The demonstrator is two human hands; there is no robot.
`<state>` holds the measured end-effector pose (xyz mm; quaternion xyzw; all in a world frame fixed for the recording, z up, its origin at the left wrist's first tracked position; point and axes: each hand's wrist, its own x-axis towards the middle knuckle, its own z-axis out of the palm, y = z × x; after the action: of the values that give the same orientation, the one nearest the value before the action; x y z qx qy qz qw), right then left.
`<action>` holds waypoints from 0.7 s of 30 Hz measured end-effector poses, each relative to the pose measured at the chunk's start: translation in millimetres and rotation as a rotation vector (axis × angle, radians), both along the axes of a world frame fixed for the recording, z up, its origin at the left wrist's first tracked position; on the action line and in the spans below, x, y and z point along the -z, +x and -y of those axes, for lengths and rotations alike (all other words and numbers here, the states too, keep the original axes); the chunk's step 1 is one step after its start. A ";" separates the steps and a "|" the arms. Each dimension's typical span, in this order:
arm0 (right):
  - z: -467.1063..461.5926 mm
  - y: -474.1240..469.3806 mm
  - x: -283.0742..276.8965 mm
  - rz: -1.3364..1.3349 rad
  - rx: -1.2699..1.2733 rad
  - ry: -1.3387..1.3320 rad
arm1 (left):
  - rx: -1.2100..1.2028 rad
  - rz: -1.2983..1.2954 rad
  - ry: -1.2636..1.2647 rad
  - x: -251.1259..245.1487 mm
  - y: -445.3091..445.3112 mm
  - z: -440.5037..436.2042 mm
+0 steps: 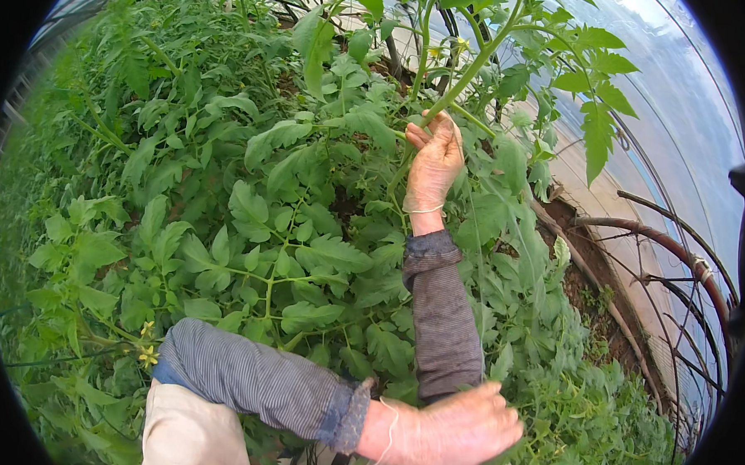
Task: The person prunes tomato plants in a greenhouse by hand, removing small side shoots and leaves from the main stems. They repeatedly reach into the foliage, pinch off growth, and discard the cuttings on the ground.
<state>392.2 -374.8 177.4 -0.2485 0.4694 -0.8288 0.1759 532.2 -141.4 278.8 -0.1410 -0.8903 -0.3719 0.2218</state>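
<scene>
My right hand, in a thin translucent glove, is raised at upper centre with its fingers closed around the thick green stem of a tomato plant. Leafy shoots and small yellow flowers show near the top of that plant. Lower down, my left hand, also gloved, crosses in front of my right forearm. Its fingers are bent and slightly blurred, and a green leaf shows just below them; whether they grip it cannot be told. Both forearms wear dark striped sleeves. A faint pale string runs beside the right sleeve.
Dense tomato foliage surrounds both arms. Yellow flowers stand by the left elbow, near a thin dark green line. On the right are plastic greenhouse sheeting, a curved pole, dark thin rods and a strip of bare soil.
</scene>
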 end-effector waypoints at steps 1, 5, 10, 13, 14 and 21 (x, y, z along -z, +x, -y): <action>-1.0 -4.2 -2.1 0.003 -0.041 -0.022 | 0.149 0.078 -0.048 -6.8 2.0 -6.3; -11.1 -20.9 -9.9 -0.021 -0.191 -0.025 | -0.031 -0.050 -0.428 -43.3 16.9 15.2; -22.9 -46.2 -29.3 -0.106 -0.320 -0.033 | -0.600 -0.091 -0.280 -66.6 21.0 155.0; -27.3 -52.5 -39.2 -0.040 -0.458 0.031 | -0.910 -0.084 0.190 -65.5 -10.0 234.4; -28.5 -52.3 -41.6 -0.081 -0.488 0.029 | -0.840 -0.152 0.131 -63.7 -17.8 248.5; -37.5 -59.4 -52.5 -0.156 -0.569 0.125 | -0.896 0.000 0.024 -64.8 -31.5 261.2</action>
<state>332.8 -337.2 229.8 -0.4214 0.4433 -0.6942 0.3795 500.8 -402.6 343.7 0.2610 -0.8591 -0.2493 0.3628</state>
